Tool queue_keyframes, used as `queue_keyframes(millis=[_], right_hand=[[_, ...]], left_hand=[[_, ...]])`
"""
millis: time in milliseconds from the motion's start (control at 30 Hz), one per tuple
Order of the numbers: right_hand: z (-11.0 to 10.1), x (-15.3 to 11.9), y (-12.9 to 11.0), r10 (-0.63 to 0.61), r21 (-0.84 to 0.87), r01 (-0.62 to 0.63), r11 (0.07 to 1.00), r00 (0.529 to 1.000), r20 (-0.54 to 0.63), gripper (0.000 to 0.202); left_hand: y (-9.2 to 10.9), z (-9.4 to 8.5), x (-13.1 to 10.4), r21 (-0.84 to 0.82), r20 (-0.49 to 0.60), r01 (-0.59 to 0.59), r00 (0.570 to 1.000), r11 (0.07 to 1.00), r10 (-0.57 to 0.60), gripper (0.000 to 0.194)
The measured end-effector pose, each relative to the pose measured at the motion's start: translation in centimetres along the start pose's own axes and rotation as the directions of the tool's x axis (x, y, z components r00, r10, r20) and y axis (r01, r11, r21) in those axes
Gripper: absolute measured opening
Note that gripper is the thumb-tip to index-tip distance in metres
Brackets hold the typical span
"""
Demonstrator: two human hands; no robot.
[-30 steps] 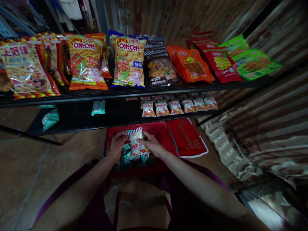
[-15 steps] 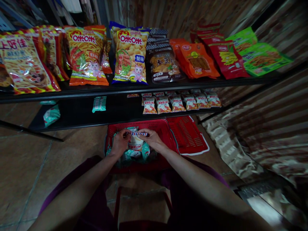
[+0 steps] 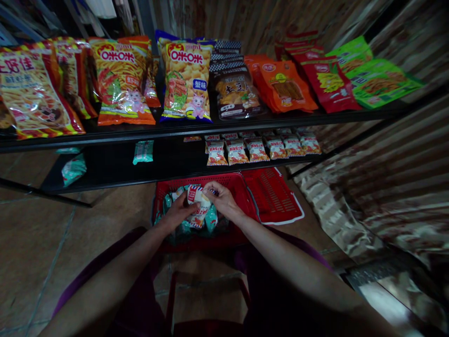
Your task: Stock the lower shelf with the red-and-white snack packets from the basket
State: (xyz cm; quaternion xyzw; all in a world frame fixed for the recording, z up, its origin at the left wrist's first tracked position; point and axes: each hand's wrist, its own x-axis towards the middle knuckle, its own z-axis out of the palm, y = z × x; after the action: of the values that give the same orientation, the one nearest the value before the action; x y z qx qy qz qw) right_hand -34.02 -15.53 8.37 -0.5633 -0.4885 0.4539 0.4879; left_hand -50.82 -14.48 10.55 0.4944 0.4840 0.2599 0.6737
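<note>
A small white and red snack packet (image 3: 198, 216) with striped edges is held upright over the red basket (image 3: 242, 192). My left hand (image 3: 180, 209) grips its left side, the thumb lying across the front. At the packet's top right corner, the fingers of my right hand (image 3: 221, 199) are pinched together on its edge. Beneath and around the packet, several teal packets (image 3: 211, 220) lie in the basket.
Right of the basket lies a second red basket (image 3: 271, 196). Low ahead, a black shelf (image 3: 105, 164) bears small white-orange packets (image 3: 238, 152) and a teal packet (image 3: 143, 152). Larger snack bags (image 3: 187, 79) line the upper shelf (image 3: 224, 125). A corrugated wall (image 3: 403, 164) stands right.
My left hand has shifted its hold, its thumb now over the packet's front. The packet's upper part now shows, with a red label, and my right hand has risen slightly.
</note>
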Motion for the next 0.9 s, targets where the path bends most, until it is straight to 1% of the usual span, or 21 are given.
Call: queue_keyframes(millis=[67,133,267,400,500,567,633,733,833,900], right_hand=[[-0.1,0.0,0.0,0.010,-0.006,-0.010,1.000,1.000,0.002,0.016],[-0.3,0.0,0.0,0.022,-0.029,-0.022,0.999,1.000,-0.007,0.015],[-0.7,0.2,0.3,0.058,-0.075,-0.064,0.995,0.996,-0.070,0.015],[-1.0,0.4,0.7,0.076,-0.078,-0.086,0.993,0.988,-0.132,0.014],[-1.2,0.7,0.7,0.093,-0.066,-0.099,0.993,0.992,-0.085,0.014],[-1.4,0.9,0.6,0.107,-0.049,-0.108,0.993,0.994,-0.032,0.016],[-1.5,1.0,0.3,0.106,-0.033,-0.106,0.994,0.994,-0.004,0.018],[-1.5,1.0,0.0,0.083,-0.035,-0.082,0.996,0.996,0.035,0.018],[-1.3,0.8,-0.2,0.068,-0.058,-0.063,0.996,0.994,0.085,0.017],[-1.2,0.8,-0.2,0.060,-0.069,-0.053,0.996,0.993,0.106,0.016]], left_hand=[[-0.1,0.2,-0.2,-0.011,0.032,0.036,0.999,0.999,-0.036,0.047],[-0.3,0.3,-0.2,-0.028,0.045,0.032,0.998,0.999,-0.031,0.046],[-0.9,0.4,0.2,-0.111,0.090,0.030,0.996,0.993,-0.020,0.050],[-1.1,0.4,0.4,-0.104,0.105,0.042,0.994,0.994,-0.031,0.048],[-1.1,0.3,0.3,-0.076,0.087,0.055,0.995,0.996,-0.048,0.045],[-1.2,0.3,0.2,-0.049,0.072,0.038,0.997,0.998,-0.034,0.045],[-1.2,0.3,0.2,-0.034,0.068,0.012,0.998,0.999,-0.010,0.045],[-0.9,0.3,0.2,-0.082,0.060,-0.010,0.998,0.997,0.015,0.045],[-0.5,0.3,0.4,-0.133,-0.034,-0.034,0.999,0.991,0.030,0.041],[-0.4,0.2,0.7,-0.117,-0.098,-0.078,0.993,0.990,0.066,0.037]])
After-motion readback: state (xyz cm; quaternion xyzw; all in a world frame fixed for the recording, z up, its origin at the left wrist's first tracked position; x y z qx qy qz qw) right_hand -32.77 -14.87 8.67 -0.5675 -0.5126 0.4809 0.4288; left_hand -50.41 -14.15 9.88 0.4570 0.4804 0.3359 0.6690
